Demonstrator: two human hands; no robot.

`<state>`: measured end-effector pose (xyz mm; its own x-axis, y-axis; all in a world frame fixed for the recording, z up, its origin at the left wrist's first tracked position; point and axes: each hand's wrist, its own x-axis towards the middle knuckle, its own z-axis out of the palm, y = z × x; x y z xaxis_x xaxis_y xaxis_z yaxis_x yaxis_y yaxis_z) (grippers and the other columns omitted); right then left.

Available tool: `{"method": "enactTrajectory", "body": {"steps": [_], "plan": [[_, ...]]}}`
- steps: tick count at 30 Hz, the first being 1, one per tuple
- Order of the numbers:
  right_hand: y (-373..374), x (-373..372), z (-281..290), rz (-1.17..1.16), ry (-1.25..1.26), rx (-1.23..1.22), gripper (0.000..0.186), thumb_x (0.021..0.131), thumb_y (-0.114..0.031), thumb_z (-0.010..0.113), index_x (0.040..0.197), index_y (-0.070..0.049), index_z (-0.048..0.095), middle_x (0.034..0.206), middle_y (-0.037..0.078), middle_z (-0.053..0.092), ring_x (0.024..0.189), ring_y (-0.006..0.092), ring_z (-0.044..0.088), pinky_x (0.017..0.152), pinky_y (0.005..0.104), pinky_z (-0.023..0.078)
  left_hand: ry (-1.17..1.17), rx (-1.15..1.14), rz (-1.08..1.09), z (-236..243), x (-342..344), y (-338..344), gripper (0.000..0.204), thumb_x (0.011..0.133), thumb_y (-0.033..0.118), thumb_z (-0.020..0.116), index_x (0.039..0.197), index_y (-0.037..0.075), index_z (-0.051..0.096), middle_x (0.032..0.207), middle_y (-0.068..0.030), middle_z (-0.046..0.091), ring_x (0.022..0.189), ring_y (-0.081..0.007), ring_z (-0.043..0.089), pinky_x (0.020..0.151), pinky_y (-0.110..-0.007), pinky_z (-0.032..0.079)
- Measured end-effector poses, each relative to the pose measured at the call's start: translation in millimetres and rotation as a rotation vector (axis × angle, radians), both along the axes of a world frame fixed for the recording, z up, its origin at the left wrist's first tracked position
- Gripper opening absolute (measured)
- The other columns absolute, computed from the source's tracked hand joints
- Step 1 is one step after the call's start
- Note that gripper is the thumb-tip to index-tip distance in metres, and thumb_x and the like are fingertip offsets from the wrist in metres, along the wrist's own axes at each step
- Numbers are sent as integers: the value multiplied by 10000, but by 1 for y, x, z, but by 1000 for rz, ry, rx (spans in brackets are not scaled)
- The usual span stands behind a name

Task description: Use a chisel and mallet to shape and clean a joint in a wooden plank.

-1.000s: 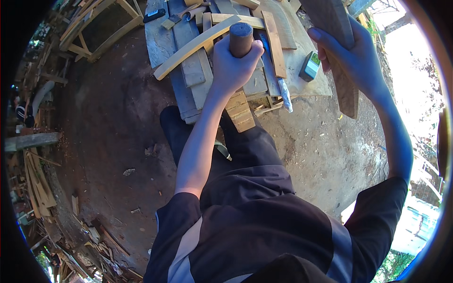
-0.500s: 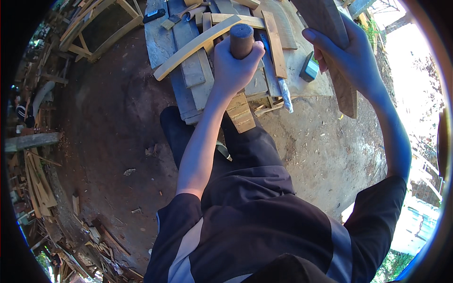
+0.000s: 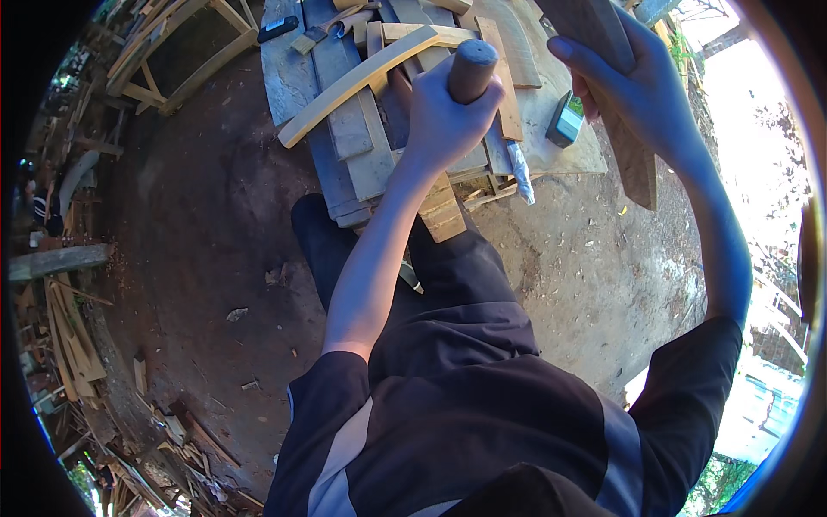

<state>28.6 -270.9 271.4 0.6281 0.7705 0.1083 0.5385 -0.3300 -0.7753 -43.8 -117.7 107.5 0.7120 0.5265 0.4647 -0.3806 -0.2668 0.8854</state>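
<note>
My left hand [image 3: 444,121] is closed round a thick, round-ended tool handle [image 3: 473,65], tilted slightly to the right over the wood on the bench. The tool's lower end is hidden behind my fist. A light wooden block [image 3: 443,215] juts from the near bench edge, below my left wrist. Raised at the right, my right hand [image 3: 646,95] grips a long, dark wooden bar [image 3: 635,168]. This bar slants past my palm, apart from the handle; its top runs out of the picture. A curved wooden piece [image 3: 357,86] lies left of my left hand.
On the plank-topped bench [image 3: 564,164] lie a reddish board [image 3: 500,82], a small teal-and-black block [image 3: 565,122], a white wrapped strip [image 3: 521,172] and a dark object [image 3: 278,28]. Wooden frames [image 3: 159,65] stand at the far left, with scrap wood [image 3: 73,336] along the left.
My left hand and the tool handle have moved to the right, and the handle leans more. The wooden bar in my right hand has shifted slightly, its lower end going right and up.
</note>
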Motion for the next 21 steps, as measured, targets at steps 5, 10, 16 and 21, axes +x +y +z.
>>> {"method": "enactTrajectory", "body": {"steps": [5,10,16,21], "plan": [[7,2,24,-124,-241,39,392,952,-319,686,1143,-3,556,740,41,616,594,124,634,536,290,556,2,71,19,1,7,-4,132,811,123,698,819,11,628,644,-51,631,576,-138,610,584,-313,485],[13,-2,27,-218,-263,24,380,940,-341,698,1066,-4,577,680,61,614,538,137,620,507,295,547,34,128,57,-6,16,-1,135,818,135,695,831,15,634,647,-88,642,596,-192,653,596,-335,502],[13,25,35,-11,-292,-283,380,930,-349,711,981,6,586,637,58,605,484,143,600,463,289,520,16,116,50,-9,18,-2,123,819,125,685,831,16,628,645,-98,644,599,-216,660,605,-340,512],[6,31,33,-140,-128,-90,377,928,-355,715,985,5,622,622,22,584,516,131,607,502,270,517,58,93,27,-6,21,-6,125,822,132,680,835,17,631,653,-98,650,607,-218,666,610,-345,517]]}}
